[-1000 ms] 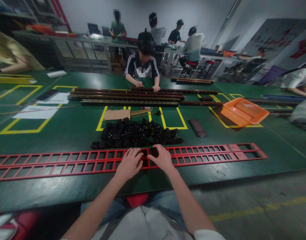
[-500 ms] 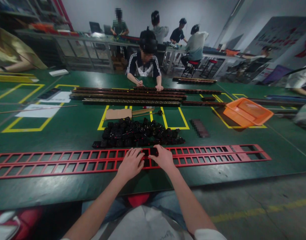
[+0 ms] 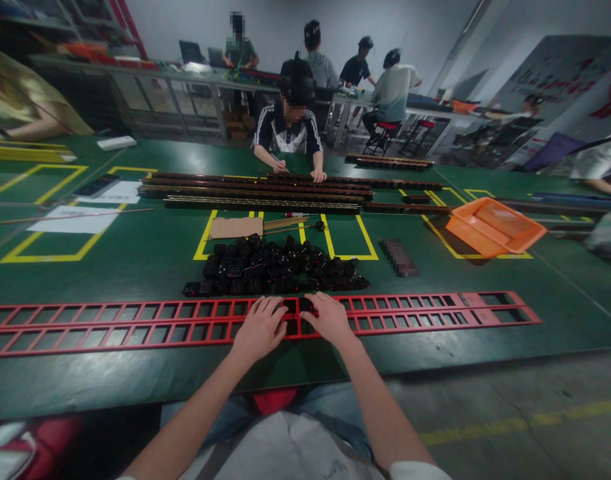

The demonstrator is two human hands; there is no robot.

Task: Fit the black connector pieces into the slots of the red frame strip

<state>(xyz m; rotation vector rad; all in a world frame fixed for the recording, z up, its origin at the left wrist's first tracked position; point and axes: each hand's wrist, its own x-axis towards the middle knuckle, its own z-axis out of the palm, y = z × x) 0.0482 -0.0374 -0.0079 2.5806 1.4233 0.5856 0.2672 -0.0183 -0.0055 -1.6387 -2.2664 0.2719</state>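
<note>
A long red slotted frame (image 3: 175, 323) with two rows of openings lies across the green table in front of me. My left hand (image 3: 261, 325) rests over its middle, fingers bent over the bars and thumb on the near side, gripping the frame. Just to the right, my right hand (image 3: 326, 317) pinches a small black block (image 3: 306, 305) at an opening in the far row. My fingers partly hide that block, and how deep it sits cannot be made out. Beyond the frame lies a heap of black blocks (image 3: 280, 263), apart from both hands.
Brown cardboard (image 3: 236, 228) and thin rods (image 3: 288, 224) lie behind the heap. An orange bin (image 3: 495, 227) sits tilted at right. Long dark strips (image 3: 265, 193) lie farther back, where a person (image 3: 288, 130) in a striped top works with a pen-like tool.
The black block under my right hand has gone down lower at the frame opening, and the right fingers have lowered slightly with it. My left hand stays almost still.
</note>
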